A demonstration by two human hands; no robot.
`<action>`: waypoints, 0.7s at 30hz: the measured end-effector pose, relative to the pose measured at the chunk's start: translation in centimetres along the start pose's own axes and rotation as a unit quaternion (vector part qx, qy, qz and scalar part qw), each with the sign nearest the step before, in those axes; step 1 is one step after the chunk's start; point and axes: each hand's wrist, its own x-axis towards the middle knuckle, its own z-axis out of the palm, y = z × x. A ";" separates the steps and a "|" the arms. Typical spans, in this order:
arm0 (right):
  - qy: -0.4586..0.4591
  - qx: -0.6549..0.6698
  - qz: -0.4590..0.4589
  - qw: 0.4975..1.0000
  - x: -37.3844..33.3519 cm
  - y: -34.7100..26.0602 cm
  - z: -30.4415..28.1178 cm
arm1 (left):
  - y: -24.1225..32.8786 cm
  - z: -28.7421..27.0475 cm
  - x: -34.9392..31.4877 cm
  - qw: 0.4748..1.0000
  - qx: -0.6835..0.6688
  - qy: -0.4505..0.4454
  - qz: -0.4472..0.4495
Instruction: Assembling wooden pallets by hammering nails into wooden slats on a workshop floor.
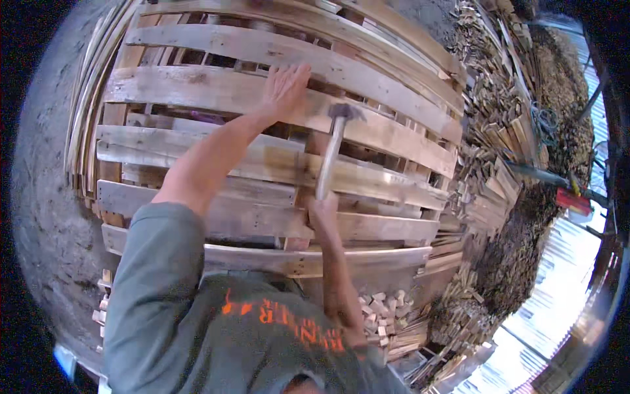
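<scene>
The left hand lies spread over a slat of a wide wooden pallet, its fingers pointing away from the person, while the right hand grips a hammer by the lower handle, the dark head farthest from the body and above the slats. Long thin strips of wood line the pallet's left side, with grey ground beyond, and to the right spreads a heap of split scrap wood, small pale blocks clustered nearer the person

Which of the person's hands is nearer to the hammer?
Right: the right hand holds the hammer by its handle. The left hand is apart from it, on the pallet slats left of the hammer's head.
</scene>
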 end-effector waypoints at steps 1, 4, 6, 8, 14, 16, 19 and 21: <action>-0.027 0.012 -0.028 0.999 -1.6 -3.1 1.0 | -2.3 1.9 -1.8 0.994 0.076 0.079 0.024; -0.021 -0.050 -0.138 0.989 -3.1 -4.0 -2.8 | -3.1 3.8 -1.8 0.975 0.090 0.192 0.068; -0.001 -0.055 -0.146 0.988 -5.0 -6.0 -4.1 | -3.8 3.5 -0.9 0.971 0.057 0.222 0.074; -0.001 0.074 -0.076 0.994 -8.9 -6.3 -5.0 | -2.5 3.4 -0.8 0.953 0.053 0.299 0.019; -0.022 0.040 -0.133 0.990 -12.6 1.1 -6.1 | -2.4 0.1 -1.2 0.985 -0.089 0.138 -0.048; -0.056 0.047 -0.080 0.994 -13.5 -0.3 -5.0 | -3.4 1.6 -2.7 0.933 -0.127 0.330 -0.070; -0.075 0.044 0.024 0.996 -12.6 0.8 -3.9 | 3.4 -4.1 -6.2 0.845 -0.328 0.320 -0.277; -0.085 0.076 0.052 0.992 -12.0 1.5 -3.0 | 3.9 -4.8 -9.9 0.764 -0.369 0.336 -0.410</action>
